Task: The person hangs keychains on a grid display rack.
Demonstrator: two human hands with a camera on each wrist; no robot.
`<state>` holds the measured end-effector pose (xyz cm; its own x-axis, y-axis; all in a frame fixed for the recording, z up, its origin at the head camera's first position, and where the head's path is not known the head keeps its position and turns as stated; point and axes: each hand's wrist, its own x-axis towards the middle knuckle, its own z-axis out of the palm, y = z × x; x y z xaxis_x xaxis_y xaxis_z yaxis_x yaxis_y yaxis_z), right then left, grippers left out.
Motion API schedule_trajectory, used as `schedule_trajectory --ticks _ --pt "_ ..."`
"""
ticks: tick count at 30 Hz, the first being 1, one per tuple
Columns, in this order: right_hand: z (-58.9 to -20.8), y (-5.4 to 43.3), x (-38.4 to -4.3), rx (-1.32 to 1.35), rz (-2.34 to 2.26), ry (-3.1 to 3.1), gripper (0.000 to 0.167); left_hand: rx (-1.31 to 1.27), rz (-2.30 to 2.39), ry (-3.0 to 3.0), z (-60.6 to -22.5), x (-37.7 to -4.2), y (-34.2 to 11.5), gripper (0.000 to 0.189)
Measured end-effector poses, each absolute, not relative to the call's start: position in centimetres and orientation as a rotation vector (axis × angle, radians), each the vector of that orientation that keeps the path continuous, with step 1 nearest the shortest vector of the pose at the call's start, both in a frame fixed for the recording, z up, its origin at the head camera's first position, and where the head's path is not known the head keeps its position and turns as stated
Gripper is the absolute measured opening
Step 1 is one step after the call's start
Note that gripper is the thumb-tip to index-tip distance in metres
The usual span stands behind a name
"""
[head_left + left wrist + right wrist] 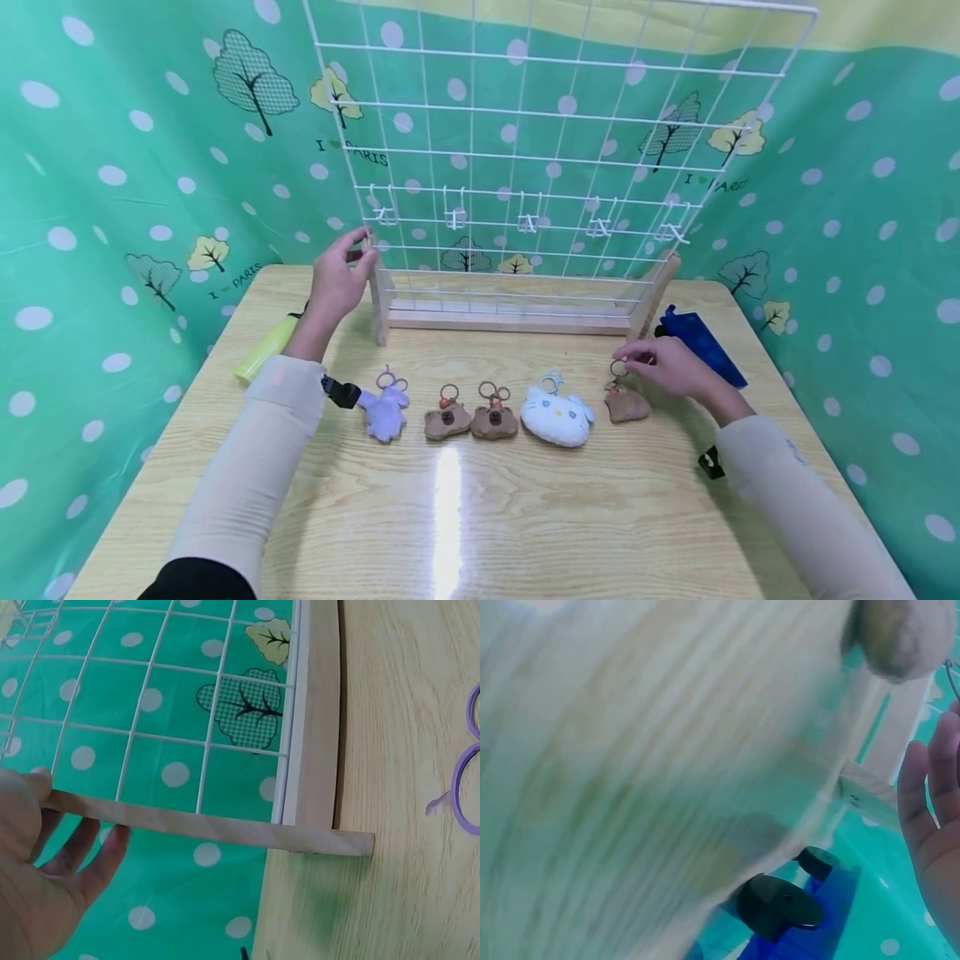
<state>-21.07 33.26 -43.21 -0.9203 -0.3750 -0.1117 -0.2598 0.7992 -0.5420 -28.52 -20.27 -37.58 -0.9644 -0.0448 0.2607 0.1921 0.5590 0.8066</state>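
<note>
In the head view my left hand is at the top of the wooden side post of a white wire grid rack. The left wrist view shows its thumb and fingers on either side of that post. My right hand pinches the metal ring of a brown plush keychain at the right end of a row. In the right wrist view the plush hangs below the fingers. Left of it are a white plush keychain, two brown bear keychains and a purple one.
Several white hooks hang in a row across the grid. A yellow-green pouch-like object lies at the left of the wooden table. A blue object with black parts lies at the right. Green dotted cloth stands behind and at the sides.
</note>
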Motion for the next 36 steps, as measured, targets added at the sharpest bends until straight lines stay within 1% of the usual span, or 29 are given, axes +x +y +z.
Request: schedule_trajectory --ticks 3,10,18,24,28,36 --pt "-42.7 33.3 -20.8 -0.494 -0.831 2.788 0.020 -0.123 -1.373 -2.556 -37.6 -28.7 -20.4 0.048" --pt "-41.2 33.4 -20.8 -0.595 -0.849 2.875 0.021 -0.130 -1.399 -2.566 -37.5 -28.7 -20.4 0.049" --pt "-39.5 33.9 -21.0 -0.608 -0.928 3.008 0.021 -0.112 -1.435 -2.583 -37.4 -28.7 -20.4 0.050" --pt "-36.7 34.2 -21.5 -0.643 -1.104 3.072 0.022 -0.089 -1.452 -2.573 -37.4 -28.2 -21.0 0.050" --pt "-34.8 34.3 -21.5 -0.617 -1.283 3.104 0.022 -0.104 -1.457 -2.564 -37.5 -28.0 -21.0 0.050" --pt "-32.6 34.7 -21.4 -0.575 -1.570 3.119 0.021 -0.115 -1.450 -2.569 -37.6 -28.2 -20.7 0.050"
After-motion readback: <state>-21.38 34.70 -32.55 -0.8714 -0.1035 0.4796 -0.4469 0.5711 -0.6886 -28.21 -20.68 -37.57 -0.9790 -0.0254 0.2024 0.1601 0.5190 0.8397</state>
